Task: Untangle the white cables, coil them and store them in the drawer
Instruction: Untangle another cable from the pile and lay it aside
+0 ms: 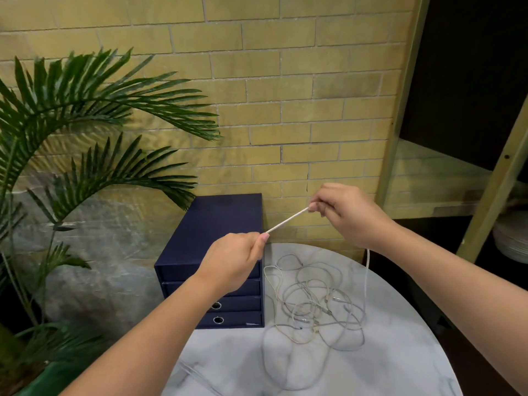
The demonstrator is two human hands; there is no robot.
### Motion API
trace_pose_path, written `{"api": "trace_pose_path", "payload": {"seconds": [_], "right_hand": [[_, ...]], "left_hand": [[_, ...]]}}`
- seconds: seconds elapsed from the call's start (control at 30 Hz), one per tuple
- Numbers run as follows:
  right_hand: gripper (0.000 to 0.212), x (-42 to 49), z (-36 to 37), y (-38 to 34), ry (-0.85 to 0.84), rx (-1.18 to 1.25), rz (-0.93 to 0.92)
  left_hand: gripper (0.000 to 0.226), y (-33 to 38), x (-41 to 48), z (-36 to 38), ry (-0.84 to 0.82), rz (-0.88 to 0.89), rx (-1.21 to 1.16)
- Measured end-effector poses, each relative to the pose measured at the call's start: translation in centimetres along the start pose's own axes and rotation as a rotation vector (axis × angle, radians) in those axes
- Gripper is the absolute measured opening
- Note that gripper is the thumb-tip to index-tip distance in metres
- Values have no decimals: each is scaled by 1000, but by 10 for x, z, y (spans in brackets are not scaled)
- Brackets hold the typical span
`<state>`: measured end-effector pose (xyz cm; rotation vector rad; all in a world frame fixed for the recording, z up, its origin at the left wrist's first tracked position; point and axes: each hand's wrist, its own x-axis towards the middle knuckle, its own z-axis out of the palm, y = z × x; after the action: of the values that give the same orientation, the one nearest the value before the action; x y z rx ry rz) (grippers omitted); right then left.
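Note:
A white cable point(287, 221) is stretched taut in the air between my two hands. My left hand point(234, 260) grips its lower end in a fist, in front of the dark blue drawer unit point(211, 224). My right hand point(343, 212) pinches the upper end, and the cable's slack hangs down from it to the table. A tangle of white cables point(317, 304) lies on the round marble table point(385, 367), right of the drawer unit. All the drawers look closed.
A palm plant point(85, 124) in a green pot fills the left side. A yellow brick wall point(285, 95) stands right behind the drawer unit. At the right is a wooden shelf frame point(485, 195) with stacked white plates point(511, 238).

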<state>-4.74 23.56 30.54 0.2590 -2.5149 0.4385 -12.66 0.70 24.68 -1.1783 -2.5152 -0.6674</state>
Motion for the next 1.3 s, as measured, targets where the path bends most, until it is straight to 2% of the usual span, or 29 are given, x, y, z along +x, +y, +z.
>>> {"api": "trace_pose_path", "payload": {"seconds": [0.1, 0.23, 0.3, 0.43, 0.6, 0.87, 1.07, 1.2, 1.3], "right_hand": [[15, -3, 4, -3, -30, -14, -14], [18, 1, 0, -5, -20, -18, 46], [24, 6, -2, -6, -39, -22, 76], [20, 13, 3, -18, -113, -7, -18], [32, 8, -8, -5, -155, -116, 6], [39, -4, -23, 35, -174, -302, 96], [34, -6, -19, 37, -123, -218, 121], [33, -3, -16, 29, -154, -192, 108], [34, 1, -18, 21, -182, -172, 118]], "left_hand": [[70, -7, -8, 6, 12, -6, 52], [68, -10, -11, 7, -18, -57, 33], [63, -4, -6, 3, -46, -67, -23], [44, 23, 12, -5, -1, -17, -179], [43, 13, 18, -19, 112, 12, -123], [46, -27, 0, -25, 111, -44, -49], [45, -40, -6, -25, 79, -94, -117], [31, -30, 1, -29, -24, -117, -110], [27, -14, 9, -32, -8, -73, -104]]}}
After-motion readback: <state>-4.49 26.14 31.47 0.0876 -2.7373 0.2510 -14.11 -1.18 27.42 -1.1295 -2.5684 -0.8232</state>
